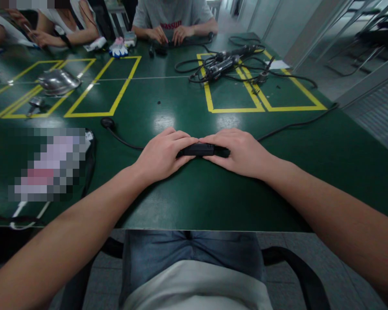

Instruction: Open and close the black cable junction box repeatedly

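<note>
A slim black power adapter (pixel 198 149) lies at the table's middle, with both hands wrapped around its ends. My left hand (pixel 163 155) is closed on the left end, thumb in front and fingers behind. On the right end, my right hand (pixel 241 153) closes the same way, and the fingertips of the two hands nearly meet. A black cable runs out from behind my left hand to a round black plug (pixel 107 124). Beyond my right hand, another black cable (pixel 297 126) stretches to the table's right edge. The palms hide parts of the adapter's ends.
The green table (pixel 194 198) carries yellow tape outlines. Black handheld tools (pixel 224 66) with tangled cables lie at the back right. A shiny metal bowl-like part (pixel 58 82) stands at the left. A blurred-out item (pixel 51 165) lies left of my arm. People sit across the table.
</note>
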A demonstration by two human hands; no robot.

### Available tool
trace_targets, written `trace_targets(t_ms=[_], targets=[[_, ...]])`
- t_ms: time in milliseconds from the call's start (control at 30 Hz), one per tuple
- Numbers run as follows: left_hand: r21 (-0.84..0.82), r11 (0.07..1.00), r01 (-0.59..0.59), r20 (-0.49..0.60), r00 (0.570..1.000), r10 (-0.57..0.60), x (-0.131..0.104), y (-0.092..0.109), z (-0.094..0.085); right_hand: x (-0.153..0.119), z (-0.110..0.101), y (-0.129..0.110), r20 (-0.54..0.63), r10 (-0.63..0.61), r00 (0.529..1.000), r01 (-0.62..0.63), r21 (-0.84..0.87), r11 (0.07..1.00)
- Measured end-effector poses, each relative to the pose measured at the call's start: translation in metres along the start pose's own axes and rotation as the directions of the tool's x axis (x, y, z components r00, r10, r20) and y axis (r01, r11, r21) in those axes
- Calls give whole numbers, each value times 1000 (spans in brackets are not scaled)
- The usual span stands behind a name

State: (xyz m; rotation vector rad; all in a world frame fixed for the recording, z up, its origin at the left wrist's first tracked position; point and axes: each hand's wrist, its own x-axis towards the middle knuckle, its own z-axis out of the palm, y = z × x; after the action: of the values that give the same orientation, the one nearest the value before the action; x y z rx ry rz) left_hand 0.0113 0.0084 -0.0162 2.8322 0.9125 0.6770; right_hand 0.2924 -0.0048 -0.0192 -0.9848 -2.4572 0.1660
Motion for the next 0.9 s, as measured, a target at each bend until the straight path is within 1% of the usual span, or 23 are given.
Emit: trace_targets(t_ms=[267, 433, 567, 900], targets=[[21, 1000, 7, -6, 1000, -7, 0, -1, 0, 0, 2, -1, -34, 64, 997, -61, 78, 995], [21, 1000, 9, 0, 1000, -9, -1, -1, 0, 0, 2, -1, -18, 74, 997, -72, 97, 993], [23, 1000, 12, -5, 1000, -12, -1, -1, -1, 0, 0, -2, -28, 76, 997, -73, 97, 993], [7, 1000, 30, 35, 999, -30, -2, 2, -5, 0, -1, -3, -34, 86, 996, -82, 98, 992]])
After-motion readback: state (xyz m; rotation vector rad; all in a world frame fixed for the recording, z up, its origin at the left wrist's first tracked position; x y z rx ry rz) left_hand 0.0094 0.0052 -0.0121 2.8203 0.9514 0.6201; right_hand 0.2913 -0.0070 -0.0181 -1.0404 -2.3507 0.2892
